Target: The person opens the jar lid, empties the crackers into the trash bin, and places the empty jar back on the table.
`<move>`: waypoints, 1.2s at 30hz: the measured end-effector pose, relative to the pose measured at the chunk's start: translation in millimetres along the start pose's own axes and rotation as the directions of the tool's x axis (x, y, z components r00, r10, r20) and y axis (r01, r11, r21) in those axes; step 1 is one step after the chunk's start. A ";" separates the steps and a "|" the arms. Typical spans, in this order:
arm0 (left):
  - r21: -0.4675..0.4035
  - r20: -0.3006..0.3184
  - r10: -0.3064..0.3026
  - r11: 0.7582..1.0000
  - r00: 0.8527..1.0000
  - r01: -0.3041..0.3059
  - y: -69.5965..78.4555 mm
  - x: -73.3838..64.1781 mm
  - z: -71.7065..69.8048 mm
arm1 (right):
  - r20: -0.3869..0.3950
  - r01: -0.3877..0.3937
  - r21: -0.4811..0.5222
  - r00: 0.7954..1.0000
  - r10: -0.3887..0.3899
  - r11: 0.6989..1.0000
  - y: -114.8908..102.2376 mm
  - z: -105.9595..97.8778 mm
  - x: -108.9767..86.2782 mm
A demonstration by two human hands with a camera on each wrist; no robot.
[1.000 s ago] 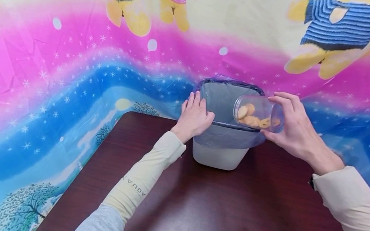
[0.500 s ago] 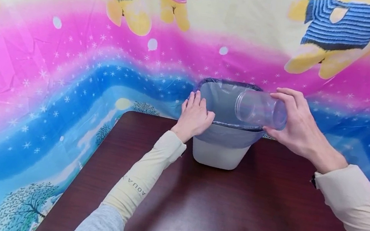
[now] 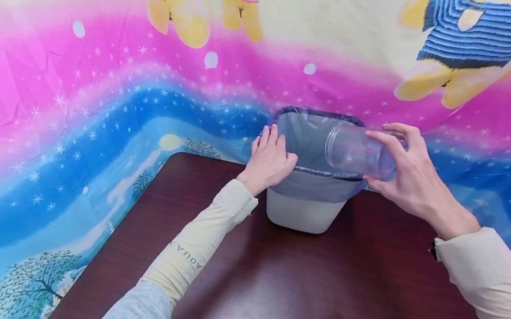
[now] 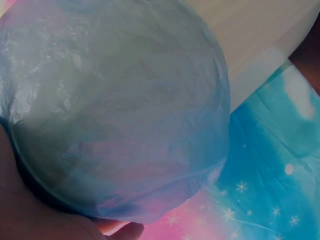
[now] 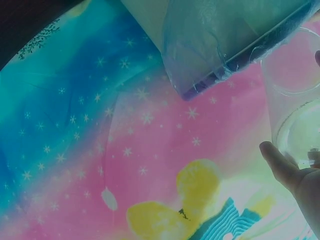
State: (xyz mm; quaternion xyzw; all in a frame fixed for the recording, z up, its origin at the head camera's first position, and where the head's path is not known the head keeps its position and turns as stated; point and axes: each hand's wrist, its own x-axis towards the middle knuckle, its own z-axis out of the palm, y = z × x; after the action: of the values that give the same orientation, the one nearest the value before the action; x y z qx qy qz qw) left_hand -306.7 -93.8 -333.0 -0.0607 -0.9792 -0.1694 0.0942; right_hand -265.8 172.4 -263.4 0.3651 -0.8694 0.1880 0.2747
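My right hand [image 3: 411,177] holds a clear plastic jar [image 3: 353,151] by its base end, thumb below and fingers above. The jar lies on its side with its mouth over the bin opening, and no cookies show inside it. A white trash bin [image 3: 302,213] stands on the table, lined with a translucent grey-blue bag [image 3: 320,188] folded over the rim. My left hand [image 3: 266,162] rests on the bin's left rim with fingers extended. In the left wrist view the bag [image 4: 145,110] fills most of the picture. The bottom of the bin's inside is hidden.
The dark reddish-brown table [image 3: 313,300] stretches in front of the bin. Behind and around it hangs a colourful cloth [image 3: 195,95] printed with bears and snowflakes, close at the bin's back.
The cookies in the jar one second ago are gone from it by half a second ago. The right hand has shifted slightly, its index finger further along the jar. The left hand stays put.
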 end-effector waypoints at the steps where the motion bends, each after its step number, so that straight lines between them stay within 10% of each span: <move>1: 0.001 -0.001 0.000 1.000 1.000 0.000 0.1 0.1 0.2 | 0.000 0.001 -0.001 1.000 -0.001 1.000 -0.2 0.1 0.0; 22: -0.002 0.000 0.007 1.000 1.000 -0.007 1.6 -1.2 -0.5 | -0.014 -0.025 0.016 1.000 0.025 1.000 0.1 4.4 -10.2; 36: 0.005 -0.009 0.005 1.000 1.000 -0.005 1.1 -1.8 -1.2 | -0.007 -0.178 0.023 0.984 0.178 0.984 3.5 4.2 -23.2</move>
State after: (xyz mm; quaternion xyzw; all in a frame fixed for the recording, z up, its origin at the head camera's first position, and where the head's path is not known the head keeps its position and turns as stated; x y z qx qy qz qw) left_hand -304.6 -93.3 -331.9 -0.0623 -0.9790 -0.1669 0.0993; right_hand -256.3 184.8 -281.4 0.2881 -0.8952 0.2232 0.2566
